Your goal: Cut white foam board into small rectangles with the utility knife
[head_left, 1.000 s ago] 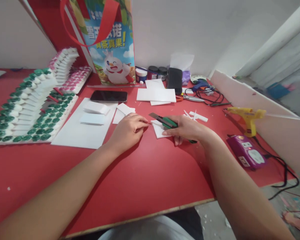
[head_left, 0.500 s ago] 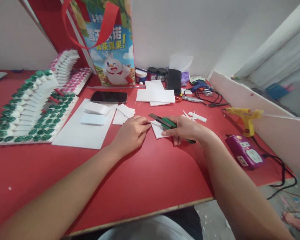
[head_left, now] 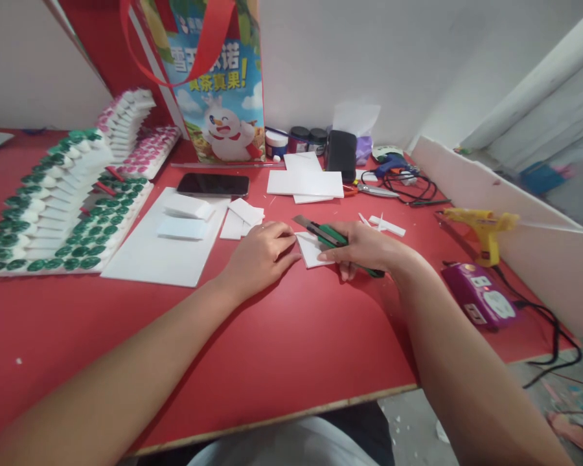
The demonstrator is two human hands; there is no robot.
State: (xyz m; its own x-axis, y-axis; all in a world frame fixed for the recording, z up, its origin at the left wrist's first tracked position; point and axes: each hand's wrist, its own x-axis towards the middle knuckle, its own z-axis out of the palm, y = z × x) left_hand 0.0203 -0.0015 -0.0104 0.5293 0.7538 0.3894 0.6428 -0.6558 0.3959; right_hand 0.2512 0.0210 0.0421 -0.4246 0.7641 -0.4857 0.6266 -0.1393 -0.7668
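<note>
My right hand (head_left: 357, 249) is closed around a green and black utility knife (head_left: 333, 236), its blade out and pointing to the upper left. The thumb of that hand also rests on a small white foam board piece (head_left: 309, 251) lying on the red table. My left hand (head_left: 265, 257) is at the piece's left edge, its curled fingers and thumb steadying it there. The fingertips partly hide the contact. Just behind my left hand lie several small white board pieces (head_left: 245, 212). Thin white offcuts (head_left: 387, 225) lie beyond my right hand.
A large white board (head_left: 150, 259) with smaller pieces on it lies at left, near a phone (head_left: 214, 184) and a green-dotted model (head_left: 53, 207). A gift bag (head_left: 228, 110) stands behind. To the right are scissors (head_left: 376, 190), a yellow glue gun (head_left: 486, 230) and a purple power box (head_left: 479, 294).
My left thumb has stretched out a little toward the board piece's edge. The right hand keeps the knife in nearly the same pose. The whole view has shifted slightly.
</note>
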